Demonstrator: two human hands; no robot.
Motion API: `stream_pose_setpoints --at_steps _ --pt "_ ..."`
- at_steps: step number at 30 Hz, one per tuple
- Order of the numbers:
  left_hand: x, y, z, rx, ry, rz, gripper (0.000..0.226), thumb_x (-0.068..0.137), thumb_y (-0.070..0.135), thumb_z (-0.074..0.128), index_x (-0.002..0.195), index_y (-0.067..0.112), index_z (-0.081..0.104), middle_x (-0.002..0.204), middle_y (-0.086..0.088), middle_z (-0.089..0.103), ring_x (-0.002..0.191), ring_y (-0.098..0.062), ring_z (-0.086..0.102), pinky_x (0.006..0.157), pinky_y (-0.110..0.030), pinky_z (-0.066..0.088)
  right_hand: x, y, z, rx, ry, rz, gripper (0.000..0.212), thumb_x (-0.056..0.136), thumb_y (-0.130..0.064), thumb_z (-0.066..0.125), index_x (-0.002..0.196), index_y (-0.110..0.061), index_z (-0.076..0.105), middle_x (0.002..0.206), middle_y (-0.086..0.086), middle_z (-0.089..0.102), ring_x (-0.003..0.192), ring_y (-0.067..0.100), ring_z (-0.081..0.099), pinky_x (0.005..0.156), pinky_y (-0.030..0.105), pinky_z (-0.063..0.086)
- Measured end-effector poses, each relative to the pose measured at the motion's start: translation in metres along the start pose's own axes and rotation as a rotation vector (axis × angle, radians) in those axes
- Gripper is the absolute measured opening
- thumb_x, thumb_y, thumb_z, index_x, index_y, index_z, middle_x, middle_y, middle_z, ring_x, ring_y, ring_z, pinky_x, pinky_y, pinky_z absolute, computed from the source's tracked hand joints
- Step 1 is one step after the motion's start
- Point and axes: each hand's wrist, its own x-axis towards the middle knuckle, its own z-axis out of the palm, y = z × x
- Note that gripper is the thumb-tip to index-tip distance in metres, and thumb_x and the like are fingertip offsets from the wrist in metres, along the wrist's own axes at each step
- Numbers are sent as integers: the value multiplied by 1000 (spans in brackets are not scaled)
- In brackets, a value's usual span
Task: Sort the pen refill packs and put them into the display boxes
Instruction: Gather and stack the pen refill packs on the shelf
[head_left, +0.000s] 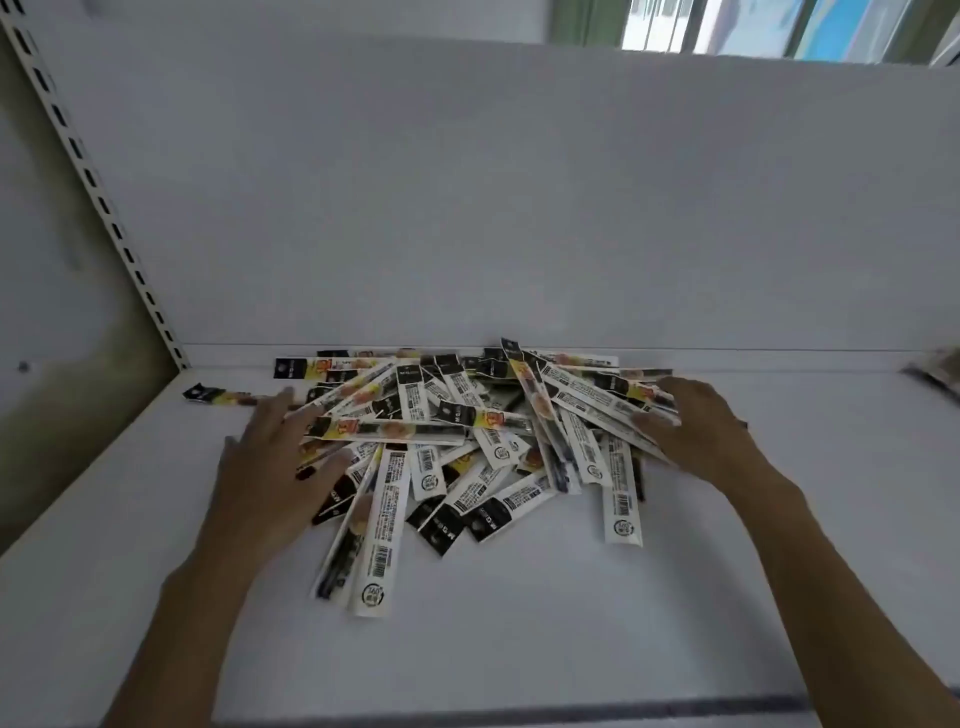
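Observation:
A loose pile of pen refill packs (457, 431) lies on the white shelf (519, 613) against its back panel. The packs are long, narrow and white with black ends and yellow-red print. My left hand (270, 467) lies flat on the pile's left side, fingers spread and straight. On the right edge of the pile rests my right hand (696, 431), its fingers bent over several packs. One pack (218, 396) lies apart at the far left. No display box is in view.
A slotted shelf upright (98, 192) runs down the left side. The white back panel (519, 208) closes the shelf behind the pile. Some dark packaged goods (935, 376) sit at the far right edge. A window shows at the top right.

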Motion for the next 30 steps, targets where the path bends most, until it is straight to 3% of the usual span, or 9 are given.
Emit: stream_pose_setpoints --at_steps 4,7,12,16,18,21,24,27,30 --pt "13 -7 -4 53 -77 -75 62 87 47 53 140 24 31 155 1 17 143 -19 12 114 -48 10 -4 -9 5 -293 -131 158 57 88 -57 39 136 -26 36 142 15 35 130 34 34 104 49 31" --pt "16 1 1 224 -182 -92 57 86 55 48 133 24 37 138 -5 46 124 -31 38 98 -43 35 -15 -39 18 -205 -151 65 48 93 -51 34 135 -28 39 139 19 32 124 37 38 98 47 36" --pt "25 23 4 201 -250 -29 49 85 54 46 118 18 54 115 -13 54 105 -31 48 87 -42 46 -30 -81 43 -152 -180 -198 43 91 -53 35 124 -29 49 110 7 48 109 27 45 84 35 40" --pt "31 22 -1 154 -352 -26 49 69 64 39 101 30 55 94 1 59 90 -22 56 79 -39 49 -28 -92 37 -63 -210 -169 74 70 -85 18 108 -35 57 106 4 59 110 28 48 93 41 41" --pt "33 29 -6 -21 -392 -116 37 76 50 47 106 28 51 91 2 60 84 -18 57 79 -34 47 -27 -96 30 -96 -208 -114 85 60 -90 10 103 -31 55 112 5 58 114 30 46 96 47 39" --pt "36 41 -6 -337 -358 -208 36 91 29 48 125 25 41 88 5 55 75 -5 50 65 -25 37 -35 -111 30 -133 -335 -175 106 51 -91 27 139 -32 29 144 3 35 133 26 28 107 51 28" --pt "33 46 -7 -393 -279 -203 53 89 43 51 137 28 34 120 6 54 95 -8 51 79 -26 38 -39 -119 38 -281 -389 -255 109 60 -82 50 145 -28 8 149 0 23 137 24 20 108 50 22" --pt "25 45 -16 -171 -418 -176 108 63 83 46 147 31 3 153 1 25 134 -19 34 106 -39 32 -27 -116 43 -346 -294 -279 90 73 -67 55 142 -19 21 139 2 35 127 24 31 102 42 31" --pt "9 45 -12 212 -561 -138 133 42 96 38 139 35 -29 155 -4 12 140 -25 20 109 -45 26 -16 -115 42 -346 -262 -285 72 76 -60 57 132 -18 38 126 4 42 120 25 34 96 41 34"
